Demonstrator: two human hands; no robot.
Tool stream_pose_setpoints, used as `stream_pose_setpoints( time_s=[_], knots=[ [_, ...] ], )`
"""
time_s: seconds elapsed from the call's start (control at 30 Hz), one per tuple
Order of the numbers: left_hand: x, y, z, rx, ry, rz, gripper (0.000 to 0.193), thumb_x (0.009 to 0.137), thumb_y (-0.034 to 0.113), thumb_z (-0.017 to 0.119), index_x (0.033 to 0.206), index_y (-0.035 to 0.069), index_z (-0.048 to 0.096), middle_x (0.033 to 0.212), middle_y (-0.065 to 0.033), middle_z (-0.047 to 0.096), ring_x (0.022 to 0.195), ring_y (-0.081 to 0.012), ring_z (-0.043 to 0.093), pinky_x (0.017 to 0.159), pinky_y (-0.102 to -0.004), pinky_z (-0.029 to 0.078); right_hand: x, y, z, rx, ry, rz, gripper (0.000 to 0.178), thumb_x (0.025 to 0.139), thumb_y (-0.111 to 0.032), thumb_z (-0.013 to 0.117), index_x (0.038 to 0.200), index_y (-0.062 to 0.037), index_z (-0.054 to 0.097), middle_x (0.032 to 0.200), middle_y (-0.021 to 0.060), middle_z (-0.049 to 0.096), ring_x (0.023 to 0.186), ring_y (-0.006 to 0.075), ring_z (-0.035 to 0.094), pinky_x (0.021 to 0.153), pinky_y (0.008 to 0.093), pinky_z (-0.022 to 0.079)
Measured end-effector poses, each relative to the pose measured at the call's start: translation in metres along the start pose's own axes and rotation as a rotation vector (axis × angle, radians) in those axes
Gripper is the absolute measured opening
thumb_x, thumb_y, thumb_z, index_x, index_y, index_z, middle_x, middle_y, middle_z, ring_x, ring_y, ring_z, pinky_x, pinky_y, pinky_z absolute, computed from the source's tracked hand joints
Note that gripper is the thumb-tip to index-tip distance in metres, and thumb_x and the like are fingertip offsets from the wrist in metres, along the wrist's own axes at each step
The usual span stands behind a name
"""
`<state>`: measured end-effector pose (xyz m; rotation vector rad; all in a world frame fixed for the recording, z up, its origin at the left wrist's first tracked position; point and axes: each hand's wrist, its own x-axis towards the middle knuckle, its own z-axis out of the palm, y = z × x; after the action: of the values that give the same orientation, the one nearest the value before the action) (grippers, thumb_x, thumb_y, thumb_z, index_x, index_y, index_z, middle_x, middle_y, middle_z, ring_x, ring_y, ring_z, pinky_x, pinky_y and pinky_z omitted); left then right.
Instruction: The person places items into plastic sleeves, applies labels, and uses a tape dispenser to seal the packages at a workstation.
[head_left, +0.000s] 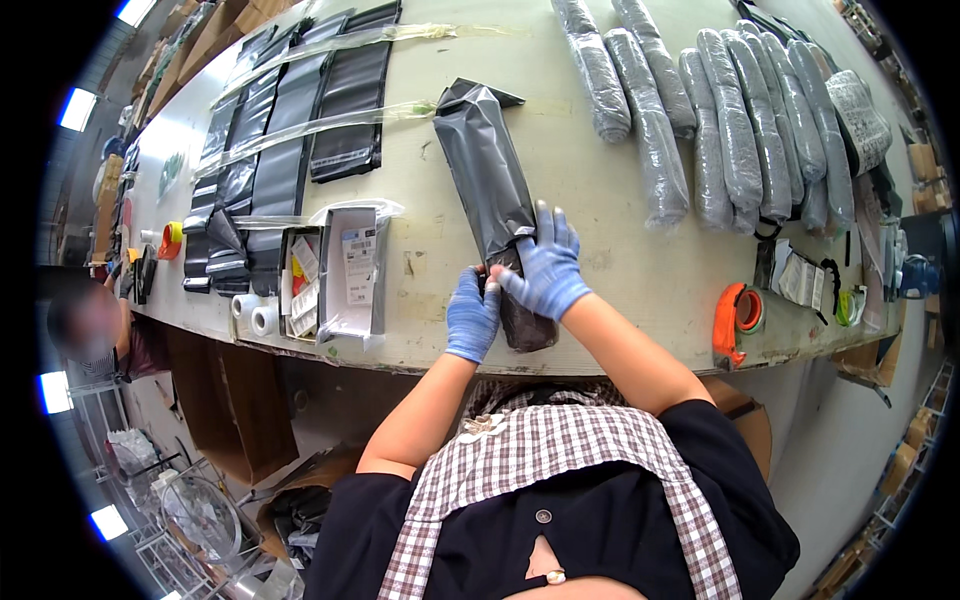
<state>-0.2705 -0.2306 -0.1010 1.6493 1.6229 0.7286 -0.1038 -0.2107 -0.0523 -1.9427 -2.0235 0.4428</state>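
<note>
- left hand [472,315], blue glove: cupped along the left flank at the bag's mouth, thumb inward; from my end i can't tell if it pinches film. i'd have it steady the roll there.
- black poly mailer [485,160]: mid-table, slanting away up-left, far end folded; dark shiny-wrapped roll [527,328] sticks out of its near end, toward the table edge. i'd ease the lip along evenly, roll in line with the bag, so nothing bunches or tears.
- right hand [548,268], gloved too: fingers stretched along the right side, thumb near the left hand's; close together, grip unclear to me. light pressure should do.
- far left: another person [125,335] by the table; orange tape dispenser [171,240].
- flat black mailers [285,130] under clear strips [330,132]; the lower strip ends by the bag's far end, and could snag.
- open grey box [352,270], just left of the hands; i'd mind the left elbow.
- right: film-wrapped grey rolls [735,140], clear of the bag; second orange tape dispenser [737,322] near the front edge.
</note>
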Motion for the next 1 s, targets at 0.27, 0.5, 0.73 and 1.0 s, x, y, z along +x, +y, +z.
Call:
stream_pose_setpoints(
  time_s=[0.27, 0.5, 0.73, 1.0],
  knots=[
    [0.004, -0.011, 0.001, 0.021, -0.043, -0.066, 0.020, 0.096, 0.020, 0.058, 0.104, 0.002, 0.062, 0.090, -0.0222, 0.068, 0.083, -0.0391, 0.065, 0.074, -0.0444, 0.052, -0.091, -0.002, -0.014, 0.079, -0.046, -0.067, 0.099, 0.074, -0.052, 0.073, 0.152, -0.0082, 0.031, 0.148, 0.0316, 0.029, 0.134, 0.0526, 0.030, 0.110, 0.0611, 0.027],
    [-0.018, 0.023, -0.009, 0.079, -0.261, 0.338, 0.012, 0.090, 0.015, 0.065, 0.095, 0.006, 0.060, 0.083, -0.0224, 0.064, 0.078, -0.0439, 0.062, 0.068, -0.0466, 0.050, -0.073, 0.013, 0.009, 0.417, 0.215, 0.159, 0.084, 0.067, -0.017, 0.079, 0.137, 0.0019, 0.037, 0.122, 0.0249, 0.047, 0.112, 0.0395, 0.051, 0.099, 0.0435, 0.045],
    [-0.036, 0.000, -0.021, -0.015, -0.513, -0.007, 0.014, 0.094, 0.013, 0.062, 0.101, 0.001, 0.060, 0.078, -0.0174, 0.065, 0.068, -0.0322, 0.064, 0.065, -0.0405, 0.051, -0.075, -0.001, 0.022, 0.624, 0.377, 0.282, 0.068, 0.063, -0.019, 0.086, 0.111, -0.0054, 0.039, 0.105, 0.0137, 0.044, 0.095, 0.0266, 0.049, 0.088, 0.0386, 0.045],
    [-0.047, -0.010, -0.030, 0.140, -0.435, 0.012, 0.020, 0.094, 0.014, 0.061, 0.110, 0.004, 0.062, 0.087, -0.0193, 0.069, 0.079, -0.0337, 0.067, 0.071, -0.0419, 0.053, -0.148, 0.016, -0.001, 0.284, 0.009, -0.167, 0.034, 0.069, -0.024, 0.083, 0.078, -0.0136, 0.052, 0.072, 0.0062, 0.058, 0.068, 0.0273, 0.061, 0.062, 0.0402, 0.049]
  ],
)
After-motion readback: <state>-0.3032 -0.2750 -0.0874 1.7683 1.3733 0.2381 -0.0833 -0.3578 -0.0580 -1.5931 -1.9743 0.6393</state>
